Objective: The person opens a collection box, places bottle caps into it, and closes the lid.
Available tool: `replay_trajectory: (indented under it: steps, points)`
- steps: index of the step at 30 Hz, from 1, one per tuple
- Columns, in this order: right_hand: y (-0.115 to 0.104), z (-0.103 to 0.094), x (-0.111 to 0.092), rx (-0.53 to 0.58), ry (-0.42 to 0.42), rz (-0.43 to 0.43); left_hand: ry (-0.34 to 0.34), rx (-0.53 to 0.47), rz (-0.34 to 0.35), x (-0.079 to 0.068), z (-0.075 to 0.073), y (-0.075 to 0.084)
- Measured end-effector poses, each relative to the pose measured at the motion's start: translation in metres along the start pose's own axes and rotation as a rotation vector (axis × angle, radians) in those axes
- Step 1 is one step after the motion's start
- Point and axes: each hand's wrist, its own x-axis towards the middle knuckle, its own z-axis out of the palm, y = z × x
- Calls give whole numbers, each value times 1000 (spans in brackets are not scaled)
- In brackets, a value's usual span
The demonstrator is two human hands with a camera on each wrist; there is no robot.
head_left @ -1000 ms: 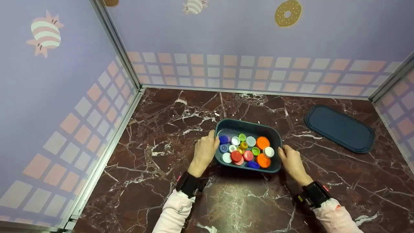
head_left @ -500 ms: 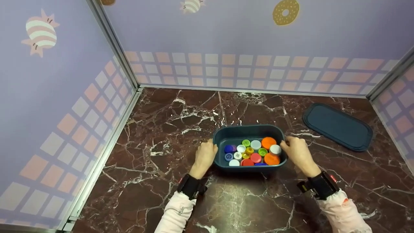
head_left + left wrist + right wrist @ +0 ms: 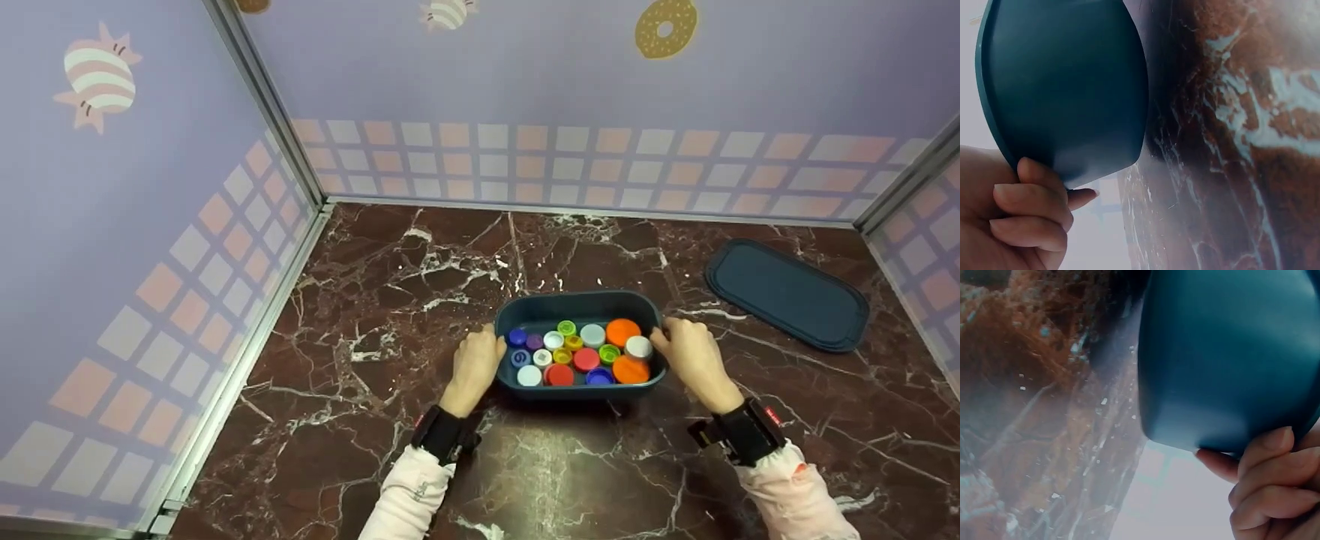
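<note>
A dark blue-green plastic box (image 3: 576, 304) without a lid holds several loose bottle caps (image 3: 586, 360) in orange, red, white, green, yellow, blue and purple. At its left end my left hand (image 3: 475, 364) pinches the rim. My right hand (image 3: 694, 360) grips the opposite rim. In the left wrist view, curled fingers (image 3: 1036, 208) lie at the edge of the box's outer wall (image 3: 1067, 84). The right wrist view has the fingers (image 3: 1275, 478) curled at the other end wall (image 3: 1224, 354). A shadowed gap shows under the box, which appears raised off the table.
A dark blue-green lid (image 3: 787, 295) lies flat on the dark red marbled table (image 3: 360, 450), to the right and behind the box. Purple patterned panels (image 3: 480, 82) wall in the back and both sides.
The box has turned level with the table's back edge and its near side tips differently. My right hand moved away and outward with it. The caps shifted right, then partly back left.
</note>
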Motion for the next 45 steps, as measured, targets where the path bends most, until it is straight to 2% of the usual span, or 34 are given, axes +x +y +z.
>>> replay_trajectory:
  steps: [4, 9, 12, 16, 19, 21, 24, 28, 31, 35, 38, 40, 45]
  points:
    - [3, 6, -3, 22, 53, -34, 93, -37, 40, 2, -2, -2]
    - [5, 12, -3, 55, 111, -80, 249, -84, 119, 5, -4, -7]
    - [5, 14, -3, 80, 128, -92, 326, -79, 158, 8, -5, -8]
    - [4, 17, -3, 105, 138, -84, 394, -79, 193, 9, -6, -10]
    - [5, 21, -3, 109, 153, -79, 409, -92, 210, 10, -7, -11]
    - [5, 23, -2, 115, 150, -76, 389, -104, 200, 12, -8, -13]
    - [5, 25, -2, 124, 107, -54, 307, -110, 148, 13, -10, -13]
    - [4, 25, -3, 160, -11, 22, 180, -89, 61, 13, -16, -11]
    - [3, 26, -3, 196, -104, 72, 119, -64, 13, 15, -24, -7]
    - [1, 28, -4, 228, -200, 105, 87, -42, -18, 18, -38, -1]
    - [-1, 29, -4, 239, -236, 116, 76, -27, -23, 20, -46, 1]
    - [-2, 27, -4, 239, -243, 118, 64, -19, -26, 20, -48, 1]
    - [-3, 20, -1, 230, -277, 130, -22, -27, -69, 18, -45, -3]
